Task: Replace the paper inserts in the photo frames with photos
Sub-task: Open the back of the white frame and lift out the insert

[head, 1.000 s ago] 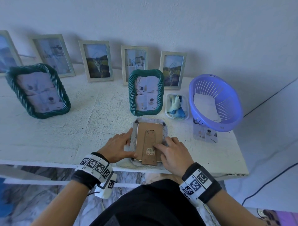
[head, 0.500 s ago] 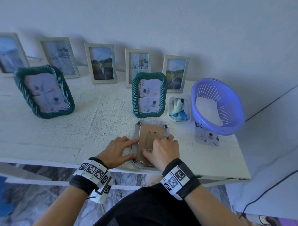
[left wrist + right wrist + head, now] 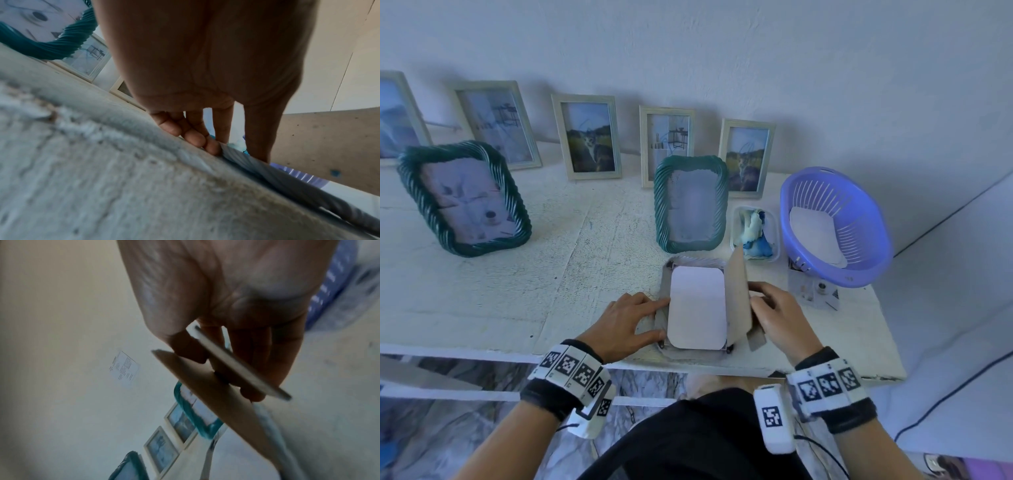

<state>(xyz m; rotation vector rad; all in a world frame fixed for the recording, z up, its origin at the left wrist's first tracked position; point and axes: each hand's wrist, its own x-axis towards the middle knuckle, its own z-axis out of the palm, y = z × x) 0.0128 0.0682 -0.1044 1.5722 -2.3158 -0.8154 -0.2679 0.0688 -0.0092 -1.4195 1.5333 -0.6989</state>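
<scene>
At table's edge, the right hand [image 3: 779,317] pinched the brown cardboard backing [image 3: 739,298] lifted off the face-down grey frame [image 3: 690,265], which the left hand [image 3: 625,323] pressed flat-fingered; its white paper insert [image 3: 697,306] was exposed, not yet removed.

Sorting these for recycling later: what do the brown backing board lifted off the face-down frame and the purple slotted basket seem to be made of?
The brown backing board looks like matte pressed fibreboard or cardboard: flat, thin-edged, speckled tan. The purple slotted basket looks like moulded plastic: smooth, uniform colour, even slots, a slight sheen.
</scene>
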